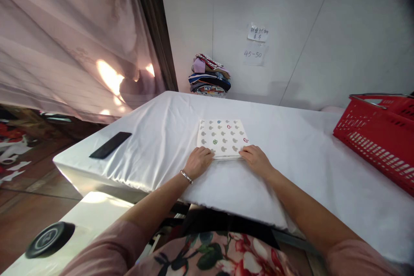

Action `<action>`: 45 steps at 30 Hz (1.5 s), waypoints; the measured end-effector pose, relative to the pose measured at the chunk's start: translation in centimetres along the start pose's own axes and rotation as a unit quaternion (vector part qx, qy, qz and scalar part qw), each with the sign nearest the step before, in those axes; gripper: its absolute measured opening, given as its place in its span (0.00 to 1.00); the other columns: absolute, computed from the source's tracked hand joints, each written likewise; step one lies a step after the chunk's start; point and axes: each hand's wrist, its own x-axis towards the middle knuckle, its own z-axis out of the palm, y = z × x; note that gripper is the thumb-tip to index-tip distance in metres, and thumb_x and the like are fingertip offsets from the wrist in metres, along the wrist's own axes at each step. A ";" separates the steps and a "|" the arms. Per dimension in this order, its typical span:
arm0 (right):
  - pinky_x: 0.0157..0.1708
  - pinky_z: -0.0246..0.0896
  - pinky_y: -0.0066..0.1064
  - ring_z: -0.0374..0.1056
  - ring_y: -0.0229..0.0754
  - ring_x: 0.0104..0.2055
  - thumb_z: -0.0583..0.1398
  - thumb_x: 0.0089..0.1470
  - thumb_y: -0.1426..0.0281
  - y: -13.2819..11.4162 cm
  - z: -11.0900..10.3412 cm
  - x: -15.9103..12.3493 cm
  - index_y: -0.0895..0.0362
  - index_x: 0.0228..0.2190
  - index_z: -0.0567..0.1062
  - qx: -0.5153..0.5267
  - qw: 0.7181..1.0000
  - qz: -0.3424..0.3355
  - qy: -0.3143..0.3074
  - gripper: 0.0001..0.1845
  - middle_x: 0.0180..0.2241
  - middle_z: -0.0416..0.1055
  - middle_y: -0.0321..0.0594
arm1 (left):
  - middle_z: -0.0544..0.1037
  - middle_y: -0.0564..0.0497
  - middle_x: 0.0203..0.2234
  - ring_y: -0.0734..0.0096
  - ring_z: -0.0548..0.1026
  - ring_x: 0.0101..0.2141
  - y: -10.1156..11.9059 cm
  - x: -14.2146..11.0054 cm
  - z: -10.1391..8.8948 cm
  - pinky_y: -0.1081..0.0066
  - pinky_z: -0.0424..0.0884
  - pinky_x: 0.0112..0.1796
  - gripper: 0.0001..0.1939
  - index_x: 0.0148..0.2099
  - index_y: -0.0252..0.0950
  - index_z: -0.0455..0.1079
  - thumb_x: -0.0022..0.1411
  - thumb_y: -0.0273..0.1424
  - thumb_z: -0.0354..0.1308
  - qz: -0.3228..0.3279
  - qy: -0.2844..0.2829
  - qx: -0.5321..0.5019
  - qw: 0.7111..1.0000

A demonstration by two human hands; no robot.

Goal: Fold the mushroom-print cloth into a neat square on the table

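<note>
A folded white cloth (223,134) lies flat on the white-covered table (155,138), printed with small grey mushroom shapes and a few red, green and blue ones. At its near left corner, my left hand (199,161) has its fingers closed on the edge; a bracelet circles that wrist. My right hand (258,160) pinches the near right corner between thumb and fingers. The layers show along the near edge, between both hands. My thumbs are partly hidden.
A black phone-like slab (110,145) lies on the table's left side. Folded fabrics (210,76) are stacked at the back against the wall. A red plastic basket (378,133) stands at the right. A round black object (50,239) sits on a lower white surface.
</note>
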 end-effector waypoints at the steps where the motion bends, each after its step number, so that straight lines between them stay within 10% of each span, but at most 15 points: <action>1: 0.38 0.54 0.32 0.61 0.41 0.39 0.50 0.58 0.77 0.0 0.1 -0.3 0.55 0.38 0.74 -0.001 1.000 0.003 0.000 0.14 0.36 0.70 0.41 | 0.74 0.48 0.33 0.65 0.67 0.36 0.1 -0.1 0.0 0.66 0.60 0.35 0.09 0.41 0.36 0.71 0.63 0.31 0.51 -0.006 -0.002 -0.002 1.000; 9: 0.37 0.59 0.35 0.64 0.42 0.39 0.48 0.56 0.80 -1.0 -1.0 0.1 0.54 0.41 0.73 -0.001 1.000 0.005 -0.012 0.19 0.37 0.70 0.42 | 0.73 0.48 0.33 0.66 0.65 0.36 0.4 -0.7 -0.4 0.67 0.60 0.36 0.11 0.43 0.36 0.70 0.65 0.27 0.47 -0.014 0.013 -0.012 1.000; 15: 0.53 0.54 0.46 0.55 0.48 0.57 0.49 0.58 0.70 -4.2 -1.0 3.9 0.54 0.53 0.64 0.038 0.998 -0.036 0.028 0.21 0.54 0.61 0.46 | 0.72 0.49 0.32 0.67 0.65 0.36 0.7 -0.8 0.0 0.67 0.60 0.35 0.10 0.41 0.37 0.70 0.65 0.28 0.47 -0.032 0.009 -0.003 0.999; 23: 0.59 0.40 0.48 0.44 0.49 0.63 0.47 0.59 0.56 -4.4 2.9 3.7 0.57 0.58 0.57 -0.002 0.984 0.039 -0.174 0.29 0.61 0.50 0.46 | 0.73 0.50 0.31 0.69 0.68 0.35 0.6 -1.0 -1.0 0.68 0.63 0.39 0.08 0.35 0.37 0.71 0.62 0.30 0.52 -0.098 0.042 -0.135 0.985; 27: 0.60 0.36 0.47 0.40 0.47 0.64 0.44 0.59 0.53 -4.6 2.4 4.0 0.56 0.58 0.56 0.034 0.974 0.076 -0.212 0.31 0.62 0.47 0.44 | 0.73 0.49 0.37 0.70 0.70 0.37 -0.8 0.2 -1.4 0.69 0.65 0.41 0.09 0.37 0.36 0.71 0.61 0.33 0.50 -0.314 0.128 -0.233 0.911; 30: 0.60 0.37 0.46 0.41 0.46 0.64 0.43 0.60 0.53 -4.5 1.7 6.2 0.56 0.58 0.58 0.083 0.965 0.121 -0.219 0.31 0.62 0.49 0.43 | 0.74 0.46 0.40 0.67 0.72 0.36 -2.0 1.4 -1.1 0.69 0.66 0.38 0.13 0.44 0.35 0.68 0.58 0.36 0.52 -0.460 0.044 -0.284 0.840; 39: 0.57 0.42 0.53 0.37 0.51 0.65 0.44 0.59 0.55 3.2 4.4 10.0 0.54 0.58 0.55 -0.012 0.934 0.294 -0.203 0.30 0.63 0.42 0.44 | 0.74 0.42 0.40 0.56 0.72 0.42 -3.5 2.2 -0.1 0.67 0.64 0.38 0.17 0.42 0.35 0.65 0.50 0.37 0.57 -0.501 -0.064 -0.320 0.802; 45: 0.61 0.37 0.41 0.32 0.46 0.65 0.44 0.59 0.55 5.6 6.5 8.3 0.58 0.59 0.54 0.005 0.935 0.282 -0.215 0.32 0.64 0.40 0.42 | 0.74 0.43 0.43 0.59 0.73 0.42 -4.2 3.3 0.4 0.68 0.67 0.37 0.23 0.46 0.35 0.64 0.48 0.38 0.60 -0.539 -0.072 -0.468 0.696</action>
